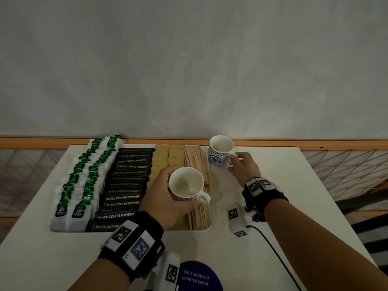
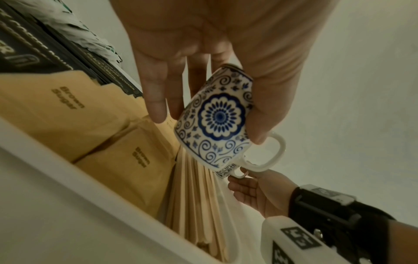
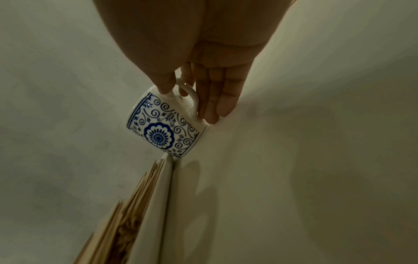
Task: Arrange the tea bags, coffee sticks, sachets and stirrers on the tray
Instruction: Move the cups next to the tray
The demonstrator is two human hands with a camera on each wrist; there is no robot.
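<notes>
stirrers (image 1: 196, 160) lie under the cup (image 1: 186, 184) the left hand (image 1: 162, 193) grips; a slip scatters them. right hand (image 1: 244, 168) pinches the second cup (image 1: 220, 151) by its handle.

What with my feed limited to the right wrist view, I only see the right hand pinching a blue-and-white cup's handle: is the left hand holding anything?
Observer: Yes, the left hand grips a second blue-and-white cup over the wooden stirrers in the tray.
Operator: What else is in that tray?
Observer: From the left: tea bags, black coffee powder sticks, brown sugar sachets.
Operator: Anything in that second cup?
Observer: The head view shows it empty.
</notes>
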